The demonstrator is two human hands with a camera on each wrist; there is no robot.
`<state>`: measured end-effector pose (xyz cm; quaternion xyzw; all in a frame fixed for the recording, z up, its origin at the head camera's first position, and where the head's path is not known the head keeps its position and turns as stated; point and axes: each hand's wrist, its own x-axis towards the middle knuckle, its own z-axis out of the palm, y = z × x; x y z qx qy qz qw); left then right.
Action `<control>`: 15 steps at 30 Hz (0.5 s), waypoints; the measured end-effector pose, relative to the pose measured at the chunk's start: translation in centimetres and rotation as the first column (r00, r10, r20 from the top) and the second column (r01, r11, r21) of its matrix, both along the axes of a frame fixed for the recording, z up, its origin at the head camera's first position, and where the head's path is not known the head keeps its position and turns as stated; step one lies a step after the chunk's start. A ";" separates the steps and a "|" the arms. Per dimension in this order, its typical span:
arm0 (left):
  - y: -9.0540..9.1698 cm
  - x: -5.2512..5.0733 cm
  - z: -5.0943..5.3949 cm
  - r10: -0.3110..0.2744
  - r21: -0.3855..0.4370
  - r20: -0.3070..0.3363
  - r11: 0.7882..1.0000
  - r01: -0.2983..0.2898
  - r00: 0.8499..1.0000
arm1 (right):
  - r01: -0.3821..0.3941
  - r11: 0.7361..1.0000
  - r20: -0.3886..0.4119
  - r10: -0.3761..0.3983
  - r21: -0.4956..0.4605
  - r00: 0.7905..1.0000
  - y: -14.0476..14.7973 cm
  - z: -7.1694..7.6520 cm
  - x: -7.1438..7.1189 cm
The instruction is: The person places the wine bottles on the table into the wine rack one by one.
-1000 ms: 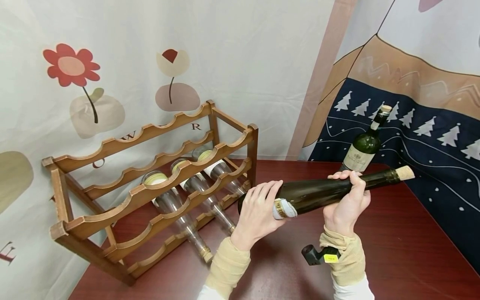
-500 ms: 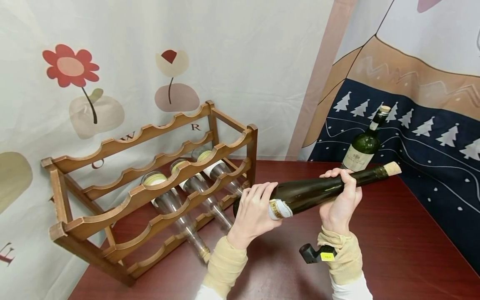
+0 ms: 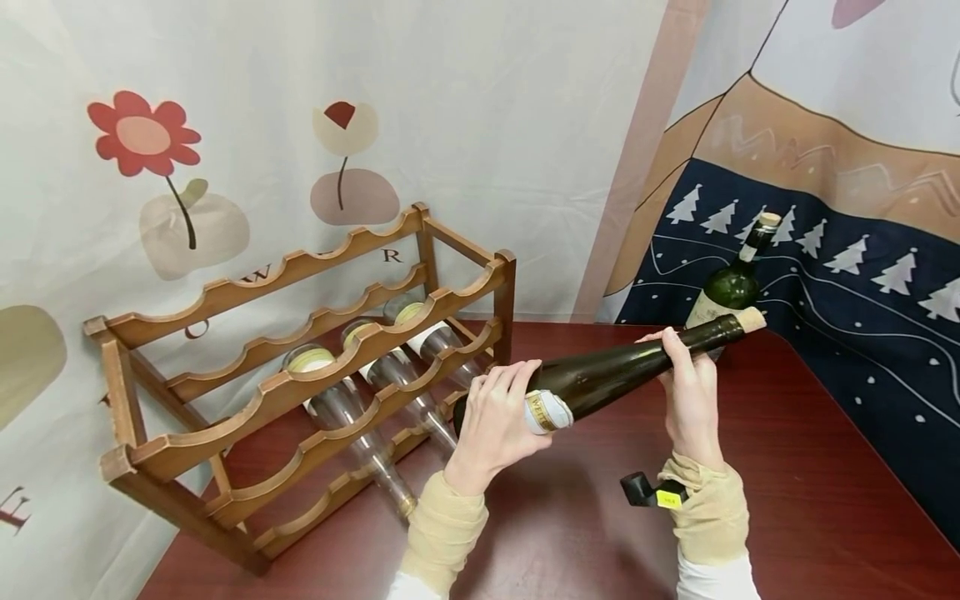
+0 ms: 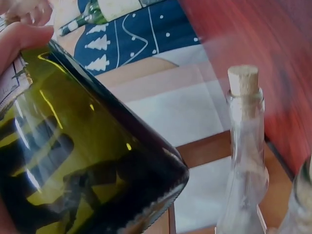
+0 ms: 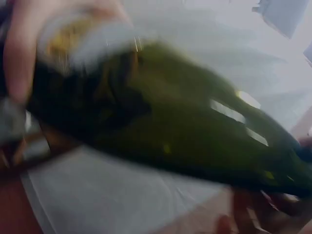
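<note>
A dark green wine bottle (image 3: 607, 371) with a cork (image 3: 751, 319) in its mouth is held aslant above the table, its neck pointing up to the right. My left hand (image 3: 495, 421) grips the bottle's lower body beside a white and gold label (image 3: 548, 412). On the neck, my right hand (image 3: 692, 400) holds with the thumb on top, its fingers partly hidden behind. In the left wrist view, the base of the wine bottle (image 4: 112, 161) is close to a corked clear bottle (image 4: 246, 122). The right wrist view shows the bottle body (image 5: 180, 117) blurred.
A wooden wine rack (image 3: 288, 385) stands left on the red-brown table (image 3: 810, 467). Clear bottles (image 3: 341, 408) lie in its lower tier, necks towards me. A green corked bottle (image 3: 731, 287) stands upright behind my right hand. Printed cloth hangs behind.
The bottle has shifted left, and its neck has tilted further upward. Both hands stay on it; the right hand has changed its hold, with the thumb now along the neck.
</note>
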<state>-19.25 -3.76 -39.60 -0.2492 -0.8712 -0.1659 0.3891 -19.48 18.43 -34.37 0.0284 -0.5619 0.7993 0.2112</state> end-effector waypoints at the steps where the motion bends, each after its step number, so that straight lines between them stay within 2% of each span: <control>1: -0.2 0.0 0.1 0.005 -0.001 0.003 1.000 -0.005 1.000 | -0.015 0.997 0.038 0.013 0.070 0.999 0.5 0.1 0.1; 3: -0.5 -0.1 0.2 0.017 -0.006 0.009 1.000 -0.017 1.000 | -0.041 0.969 0.117 0.013 0.244 0.993 1.3 0.4 0.4; 4: -0.6 -0.1 0.2 0.021 -0.008 0.012 1.000 -0.021 1.000 | -0.053 0.936 0.151 0.000 0.349 0.989 1.8 0.5 0.5; 5: -0.8 -0.2 0.2 0.026 -0.011 0.015 1.000 -0.026 1.000 | -0.062 0.880 0.173 -0.023 0.471 0.985 2.3 0.6 0.6; 6: -0.9 -0.2 0.2 0.031 -0.012 0.017 0.999 -0.031 0.999 | -0.070 0.805 0.182 -0.048 0.590 0.982 2.7 0.7 0.8; 7: -1.0 -0.2 0.2 0.036 -0.014 0.020 0.999 -0.036 0.999 | -0.072 0.717 0.176 -0.071 0.693 0.982 3.1 0.7 0.9; 9: -1.3 -0.3 0.2 0.044 -0.012 0.026 0.999 -0.043 0.999 | -0.042 0.528 0.117 -0.110 0.848 0.987 3.7 0.7 1.1; 10: -1.3 -0.3 0.2 0.045 -0.009 0.029 0.999 -0.045 0.999 | -0.005 0.452 0.065 -0.116 0.892 0.991 4.0 0.6 1.1; 11: -1.4 -0.3 0.2 0.047 -0.007 0.032 0.999 -0.047 0.998 | 0.040 0.397 0.006 -0.113 0.917 0.994 4.1 0.5 1.1; 13: -1.6 -0.3 0.2 0.055 -0.007 0.035 0.998 -0.054 0.998 | 0.142 0.354 -0.115 -0.097 0.924 0.989 4.3 0.3 1.1; 15: -1.7 -0.4 0.2 0.062 -0.009 0.036 0.998 -0.061 0.997 | 0.281 0.321 -0.267 -0.086 0.905 0.960 4.3 0.1 1.0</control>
